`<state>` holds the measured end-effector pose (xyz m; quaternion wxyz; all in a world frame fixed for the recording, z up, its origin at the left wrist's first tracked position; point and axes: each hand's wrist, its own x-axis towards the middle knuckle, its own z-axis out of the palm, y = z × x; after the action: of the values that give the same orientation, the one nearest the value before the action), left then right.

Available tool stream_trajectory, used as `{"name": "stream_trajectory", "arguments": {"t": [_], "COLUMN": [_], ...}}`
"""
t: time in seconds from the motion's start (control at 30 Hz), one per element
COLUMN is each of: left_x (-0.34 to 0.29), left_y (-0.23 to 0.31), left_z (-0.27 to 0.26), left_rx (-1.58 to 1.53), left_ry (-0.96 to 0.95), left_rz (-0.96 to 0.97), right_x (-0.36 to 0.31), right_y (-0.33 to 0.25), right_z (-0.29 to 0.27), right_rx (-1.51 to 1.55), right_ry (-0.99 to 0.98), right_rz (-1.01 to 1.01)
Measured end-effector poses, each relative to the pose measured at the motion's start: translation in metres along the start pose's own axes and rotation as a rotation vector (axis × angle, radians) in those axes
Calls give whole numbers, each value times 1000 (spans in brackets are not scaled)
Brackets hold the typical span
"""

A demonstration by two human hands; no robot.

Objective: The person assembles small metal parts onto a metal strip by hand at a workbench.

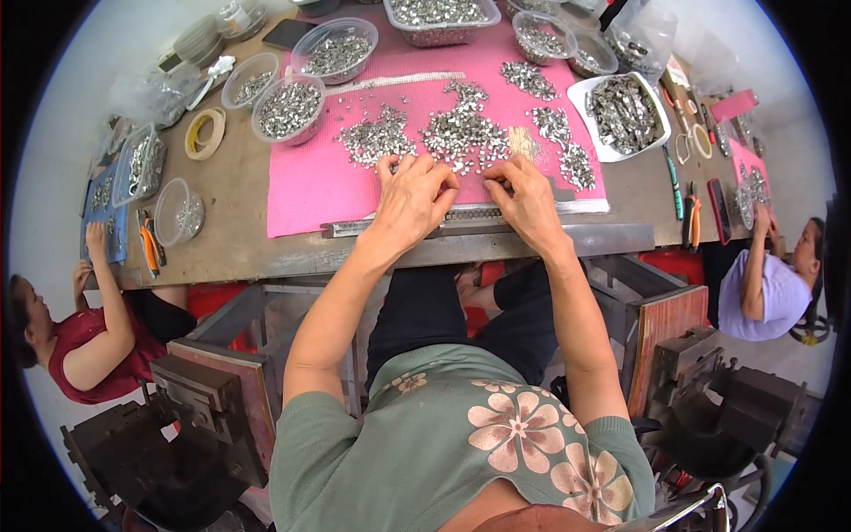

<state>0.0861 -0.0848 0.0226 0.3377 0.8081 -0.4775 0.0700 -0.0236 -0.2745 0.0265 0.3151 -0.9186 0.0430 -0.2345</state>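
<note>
My left hand [413, 197] hovers over the near edge of the pink mat [306, 191], thumb and fingers pinched together. Opposite it, my right hand [525, 197] is closed in a similar pinch. Whatever either hand pinches is too small or too hidden to name. Between and below them a long slotted metal bar [470, 213] lies along the table's front edge, partly covered by my left hand. Just beyond my fingers are heaps of small shiny metal pieces [465, 137], and a looser pile of metal pieces [377, 140] spreads to the left.
Round plastic tubs [289, 135] of metal pieces stand at the back left, a white dish [658, 146] of larger pieces at the right. Tape [205, 134], orange pliers [148, 241] and cutters [692, 222] lie around the mat. Co-workers [97, 341] sit at both sides.
</note>
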Motion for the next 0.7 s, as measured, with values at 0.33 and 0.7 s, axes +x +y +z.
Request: {"name": "stream_trajectory", "arguments": {"t": [0.33, 0.7], "left_x": [3, 12], "left_y": [0, 0], "left_z": [9, 22], "left_rx": [6, 36], "left_ry": [52, 117], "left_rz": [-30, -42], "right_x": [3, -1], "right_y": [0, -1], "right_z": [-1, -3], "right_rx": [-44, -12], "right_ry": [-34, -41], "right_rz": [20, 50]}}
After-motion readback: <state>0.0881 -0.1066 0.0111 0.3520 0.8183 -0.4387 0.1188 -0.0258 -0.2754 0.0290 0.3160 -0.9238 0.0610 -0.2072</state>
